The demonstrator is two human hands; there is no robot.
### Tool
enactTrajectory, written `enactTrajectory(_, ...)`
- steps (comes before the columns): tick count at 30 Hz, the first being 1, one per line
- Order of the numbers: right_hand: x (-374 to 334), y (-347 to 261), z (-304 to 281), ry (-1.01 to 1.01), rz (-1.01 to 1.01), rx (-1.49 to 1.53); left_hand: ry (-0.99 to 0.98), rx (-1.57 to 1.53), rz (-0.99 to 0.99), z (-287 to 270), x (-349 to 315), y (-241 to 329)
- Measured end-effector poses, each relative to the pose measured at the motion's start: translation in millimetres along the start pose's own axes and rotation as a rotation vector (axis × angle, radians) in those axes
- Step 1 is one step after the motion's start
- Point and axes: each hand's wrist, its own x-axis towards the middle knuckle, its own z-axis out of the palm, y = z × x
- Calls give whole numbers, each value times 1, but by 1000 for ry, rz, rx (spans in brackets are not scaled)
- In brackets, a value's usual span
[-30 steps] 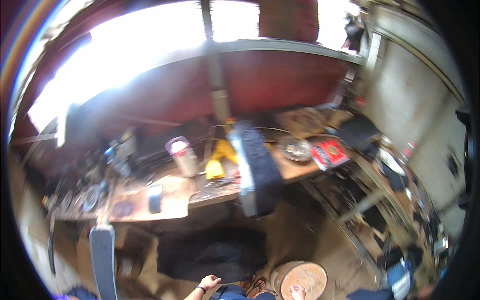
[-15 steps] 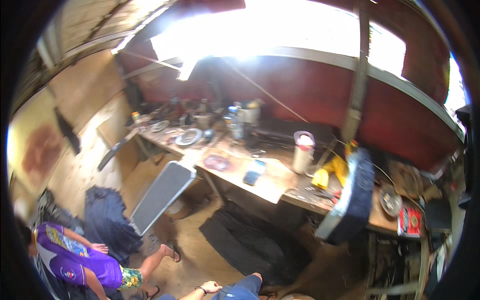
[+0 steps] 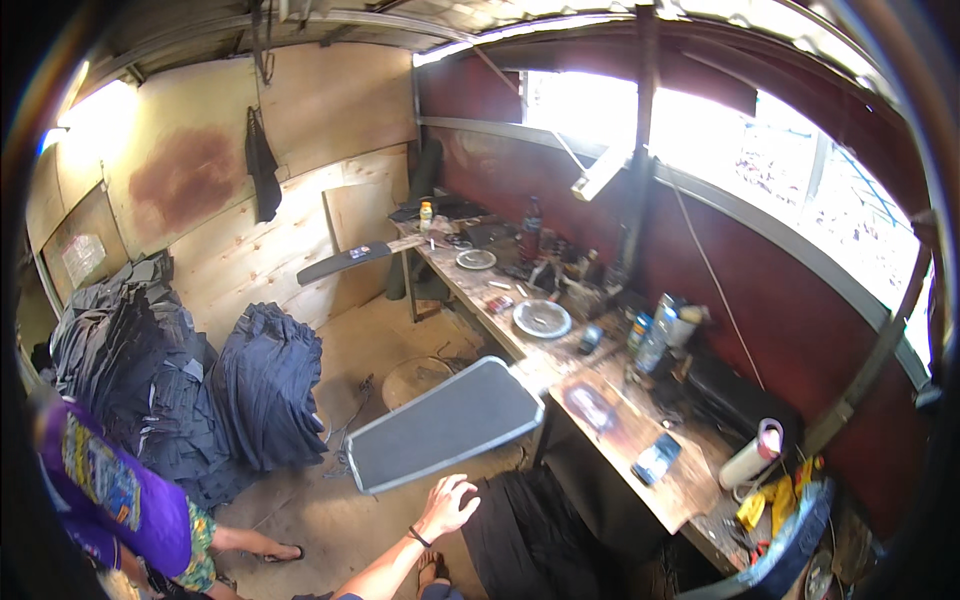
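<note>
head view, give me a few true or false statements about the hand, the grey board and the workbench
1. The one hand in view is open, fingers spread, holding nothing. True.
2. The grey padded board lies flat on the floor. False: it juts out from the wooden workbench, raised above the floor.
3. A dark phone lies on the workbench. True.
4. The stacks of dark folded cloth sit on the workbench. False: they stand on the floor by the plywood wall.
5. A round metal plate rests on the workbench. True.
6. The person in the purple shirt stands at the right. False: lower left.
</note>
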Motion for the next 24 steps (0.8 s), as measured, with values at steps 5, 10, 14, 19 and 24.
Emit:
enactTrajectory(5, -15, -22, 53, 13, 166, 72, 21, 269, -18, -63, 109, -75)
enactTrajectory(10, 24, -191, 164, -8, -391, 59, 49, 250, -98, -91, 140, -134)
enactTrajectory(14, -19, -351, 215, -93, -450, 69, 92, 223, -77, -96, 141, -137)
enactTrajectory(19, -98, -504, 270, 615, -1038, -312, 219, 129, -74, -97, 142, -131)
enactTrajectory(24, -108, -601, 325, 624, -1193, -394, 150, 62, -122, -102, 140, -130)
